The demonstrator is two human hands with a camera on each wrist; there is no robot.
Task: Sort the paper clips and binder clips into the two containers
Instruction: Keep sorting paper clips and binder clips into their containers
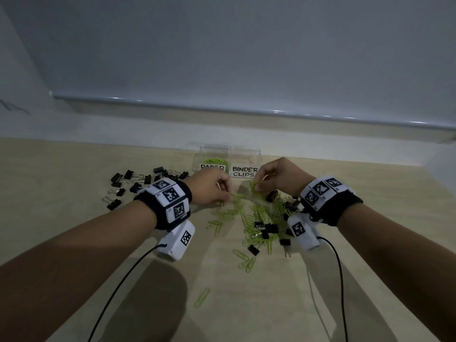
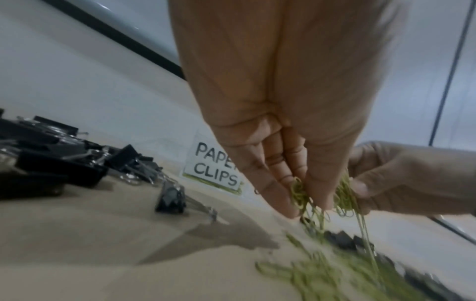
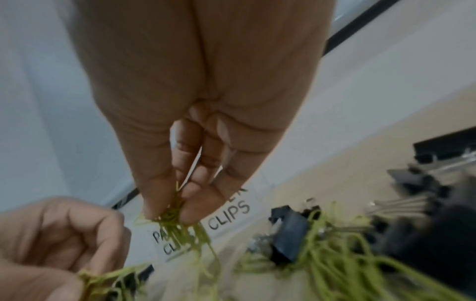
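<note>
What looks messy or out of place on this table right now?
Green paper clips and black binder clips lie tangled in one loose pile on the table. The binder clips container looks empty, while more binder clips sit in a separate cluster at the left. Both hands pinch paper clips.

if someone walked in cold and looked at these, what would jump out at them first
Probably the two hands meeting mid-table, the left hand and right hand each pinching a tangle of green paper clips above a mixed heap of green clips and black binder clips. Next, the two clear containers behind them, labelled for paper clips and binder clips. A separate cluster of black binder clips lies to the left.
</note>
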